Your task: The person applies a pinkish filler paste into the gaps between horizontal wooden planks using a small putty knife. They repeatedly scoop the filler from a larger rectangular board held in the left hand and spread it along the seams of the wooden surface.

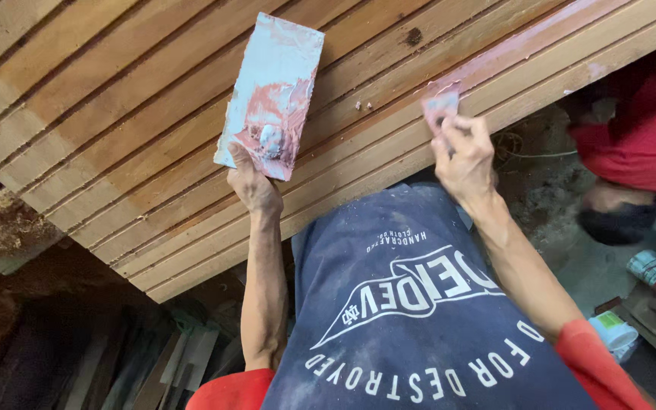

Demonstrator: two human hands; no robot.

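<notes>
- The right hand has its fingers pinched together on a small thin scraper card, smeared pink, whose top edge presses against the grooved wooden panel just inside the panel's near edge.
- The left hand clamps the lower corner of a flat rectangular board between thumb and fingers (the fingers themselves sit behind the board, so only the thumb side shows); the board carries pale and reddish filler paste and is held over the middle of the panel.
- Filler on the panel: a reddish smear runs along one strip from the card up toward the panel's far right end, so that stretch looks treated. The strips to the left of it show bare wood with open dark grooves, and a dark knot spot beyond the board looks unfilled, so by my reckoning most of the surface is left to do.
- Count: one panel, one paste board, one card, two hands at work.
- Off the panel's right end, a person in red crouches on the ground, and three cans or tubs stand below that.
</notes>
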